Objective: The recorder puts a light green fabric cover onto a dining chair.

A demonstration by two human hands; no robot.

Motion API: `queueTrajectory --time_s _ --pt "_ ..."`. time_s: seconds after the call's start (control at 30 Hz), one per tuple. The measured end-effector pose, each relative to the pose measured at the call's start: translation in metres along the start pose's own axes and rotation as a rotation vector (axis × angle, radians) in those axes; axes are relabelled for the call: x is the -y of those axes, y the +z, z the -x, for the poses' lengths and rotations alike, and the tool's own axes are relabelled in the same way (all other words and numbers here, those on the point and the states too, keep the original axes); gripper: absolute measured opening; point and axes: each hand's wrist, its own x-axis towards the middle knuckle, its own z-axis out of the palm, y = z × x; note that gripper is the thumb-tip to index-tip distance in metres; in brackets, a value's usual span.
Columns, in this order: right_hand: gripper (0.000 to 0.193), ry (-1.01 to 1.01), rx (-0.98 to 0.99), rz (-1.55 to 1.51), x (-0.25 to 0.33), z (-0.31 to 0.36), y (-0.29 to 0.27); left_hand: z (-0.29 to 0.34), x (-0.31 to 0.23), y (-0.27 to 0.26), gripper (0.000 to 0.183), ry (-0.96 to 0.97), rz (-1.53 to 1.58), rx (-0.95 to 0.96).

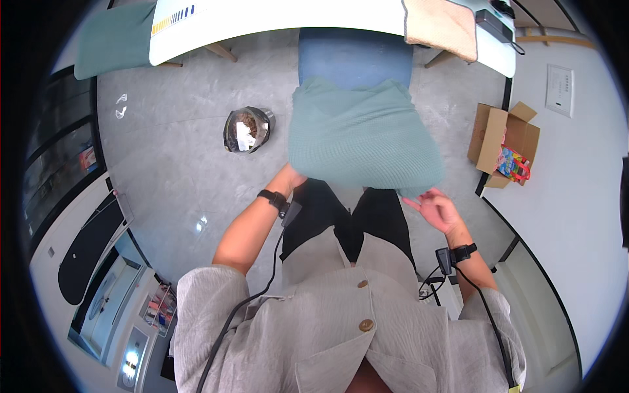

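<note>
A teal ribbed chair cover is draped over the near part of a blue chair, right in front of my legs. The chair's smooth blue seat shows beyond the cover's far edge. At the cover's near left corner is my left hand, its fingers hidden by the fabric. My right hand is by the near right corner, palm turned up. Its thumb and fingers are apart, with the fingertips close to the hanging hem. Whether they touch the fabric is hard to make out.
A white table spans the far side, with a peach cloth over its right part. Another teal-covered chair stands far left. On the floor are a clear-topped bag and an open cardboard box by the right wall.
</note>
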Motion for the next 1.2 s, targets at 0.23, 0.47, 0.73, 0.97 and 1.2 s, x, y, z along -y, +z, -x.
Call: queueTrajectory --time_s 0.23,0.47,0.73,0.97,1.2 --pt "0.021 0.03 -0.426 0.401 -0.018 -0.011 0.037 0.043 0.008 0.01 0.031 -0.115 -0.104 0.006" --pt "0.02 -0.074 -0.312 0.213 0.044 0.053 0.027 0.133 -0.053 -0.012 0.018 -0.052 -0.011 -0.041" --pt "0.032 0.101 -0.343 0.462 0.069 0.062 0.055 0.129 -0.044 0.058 0.037 -0.052 -0.367 0.013" --pt "0.027 0.193 -0.159 1.145 0.07 0.062 0.053 0.113 -0.024 0.081 0.045 0.14 -0.226 0.056" --pt "0.021 0.024 -0.031 1.398 0.084 0.047 0.033 0.157 -0.049 0.068 0.021 0.436 -0.692 -0.367"
